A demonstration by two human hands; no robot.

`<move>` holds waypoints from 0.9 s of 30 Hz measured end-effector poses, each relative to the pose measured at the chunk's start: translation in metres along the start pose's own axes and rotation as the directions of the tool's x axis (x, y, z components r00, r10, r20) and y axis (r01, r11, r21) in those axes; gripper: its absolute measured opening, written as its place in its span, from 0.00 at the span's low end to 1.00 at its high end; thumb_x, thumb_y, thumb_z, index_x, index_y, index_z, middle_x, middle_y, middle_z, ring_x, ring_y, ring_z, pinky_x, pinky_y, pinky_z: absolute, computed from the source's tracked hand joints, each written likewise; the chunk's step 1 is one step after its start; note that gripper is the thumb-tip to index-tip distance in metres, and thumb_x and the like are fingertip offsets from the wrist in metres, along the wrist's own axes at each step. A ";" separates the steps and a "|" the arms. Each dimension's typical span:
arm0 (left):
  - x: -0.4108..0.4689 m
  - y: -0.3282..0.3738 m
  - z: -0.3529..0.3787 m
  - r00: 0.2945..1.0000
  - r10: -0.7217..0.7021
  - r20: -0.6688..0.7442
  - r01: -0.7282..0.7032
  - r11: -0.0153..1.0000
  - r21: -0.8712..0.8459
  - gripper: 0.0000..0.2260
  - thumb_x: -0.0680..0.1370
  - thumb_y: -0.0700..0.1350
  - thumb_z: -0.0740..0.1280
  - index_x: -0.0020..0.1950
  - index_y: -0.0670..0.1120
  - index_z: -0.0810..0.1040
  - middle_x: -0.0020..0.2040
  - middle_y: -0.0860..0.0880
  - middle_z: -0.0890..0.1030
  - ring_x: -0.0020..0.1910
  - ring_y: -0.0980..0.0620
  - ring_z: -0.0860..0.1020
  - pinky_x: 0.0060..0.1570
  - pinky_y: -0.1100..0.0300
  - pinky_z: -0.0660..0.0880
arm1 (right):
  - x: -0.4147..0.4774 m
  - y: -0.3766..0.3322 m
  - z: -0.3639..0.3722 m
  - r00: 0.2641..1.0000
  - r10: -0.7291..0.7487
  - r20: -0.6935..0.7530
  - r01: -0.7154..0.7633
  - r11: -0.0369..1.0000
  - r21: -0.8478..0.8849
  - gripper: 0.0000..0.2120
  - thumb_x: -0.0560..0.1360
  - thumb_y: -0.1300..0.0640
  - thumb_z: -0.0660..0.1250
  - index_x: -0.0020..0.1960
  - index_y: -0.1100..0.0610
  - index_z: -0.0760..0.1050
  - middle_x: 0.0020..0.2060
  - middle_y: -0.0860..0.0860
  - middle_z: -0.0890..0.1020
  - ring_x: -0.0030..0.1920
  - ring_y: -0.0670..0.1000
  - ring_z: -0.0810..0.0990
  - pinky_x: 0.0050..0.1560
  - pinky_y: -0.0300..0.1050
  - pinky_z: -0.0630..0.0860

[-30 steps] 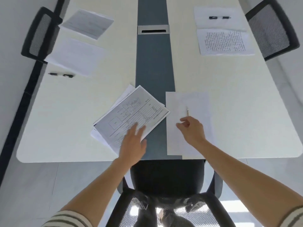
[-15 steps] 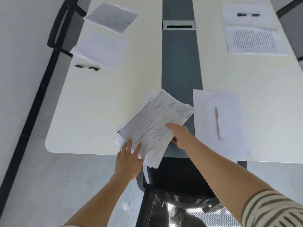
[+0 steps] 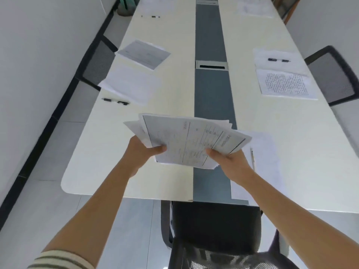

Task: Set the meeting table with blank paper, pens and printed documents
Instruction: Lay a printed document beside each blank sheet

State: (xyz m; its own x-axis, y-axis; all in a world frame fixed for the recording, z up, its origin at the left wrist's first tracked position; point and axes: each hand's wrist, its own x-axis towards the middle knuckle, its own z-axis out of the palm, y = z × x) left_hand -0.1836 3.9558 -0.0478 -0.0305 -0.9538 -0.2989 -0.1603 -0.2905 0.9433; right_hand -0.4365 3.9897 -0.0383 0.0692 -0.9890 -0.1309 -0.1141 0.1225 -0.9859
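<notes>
I hold a fanned stack of printed documents [image 3: 190, 140] above the near end of the white meeting table [image 3: 108, 152]. My left hand [image 3: 141, 152] grips the stack's left edge, and my right hand [image 3: 231, 162] grips its lower right edge. To the right lies a blank sheet [image 3: 266, 158] with a pen [image 3: 252, 158] on it. On the left side lie a printed document [image 3: 143, 53], a blank sheet [image 3: 130, 86] and a black pen [image 3: 115, 101]. The right side holds a printed text page [image 3: 285, 84] and a blank sheet with a black pen [image 3: 277, 60].
A grey strip with a cable slot [image 3: 211, 65] runs down the table's middle. A black mesh chair [image 3: 215, 235] stands at the near end below my arms. More chairs flank the left [image 3: 99, 63] and right [image 3: 334, 74] sides. Further papers and a pen [image 3: 153, 16] lie at the far end.
The stack of documents has been lifted off the table; both hands now hold it in the air. My right hand left the pen on the blank sheet and went to the stack.
</notes>
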 end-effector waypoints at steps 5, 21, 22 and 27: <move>-0.011 -0.007 0.019 0.997 -0.067 0.041 0.066 0.998 0.017 0.15 0.68 0.34 0.76 0.51 0.47 0.81 0.49 0.48 0.85 0.50 0.52 0.82 0.50 0.56 0.78 | -0.003 0.024 -0.010 0.993 0.121 -0.005 -0.121 0.989 -0.083 0.16 0.72 0.65 0.73 0.52 0.46 0.79 0.49 0.50 0.83 0.55 0.52 0.81 0.44 0.36 0.82; -0.023 -0.046 0.053 0.957 -0.233 -0.171 0.264 0.946 0.189 0.18 0.76 0.42 0.69 0.65 0.45 0.73 0.52 0.47 0.79 0.48 0.47 0.78 0.46 0.58 0.73 | 0.021 0.086 -0.025 0.903 0.358 -0.237 -0.397 0.907 -0.141 0.05 0.77 0.59 0.69 0.49 0.60 0.81 0.48 0.52 0.84 0.50 0.57 0.83 0.54 0.56 0.81; -0.028 -0.055 0.054 0.949 -0.249 -0.192 0.293 0.924 0.247 0.19 0.76 0.42 0.69 0.67 0.46 0.72 0.53 0.47 0.78 0.50 0.47 0.78 0.48 0.57 0.72 | 0.027 0.094 -0.025 0.888 0.388 -0.246 -0.431 0.889 -0.156 0.04 0.77 0.59 0.68 0.48 0.59 0.80 0.46 0.52 0.83 0.48 0.57 0.83 0.53 0.56 0.81; -0.052 -0.090 0.067 0.965 -0.249 -0.076 0.248 0.788 0.564 0.18 0.77 0.44 0.67 0.67 0.48 0.72 0.64 0.47 0.75 0.58 0.49 0.75 0.56 0.59 0.72 | 0.050 0.123 -0.024 0.866 0.426 -0.262 -0.493 0.817 -0.301 0.02 0.77 0.58 0.67 0.46 0.55 0.77 0.53 0.54 0.83 0.44 0.53 0.80 0.43 0.46 0.78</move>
State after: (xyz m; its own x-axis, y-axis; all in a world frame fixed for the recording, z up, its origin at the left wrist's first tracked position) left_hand -0.2339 4.0372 -0.1267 0.0857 -0.8543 -0.5127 -0.6899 -0.4221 0.5880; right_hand -0.4710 3.9532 -0.1638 -0.2484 -0.8261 -0.5058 -0.4253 0.5622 -0.7093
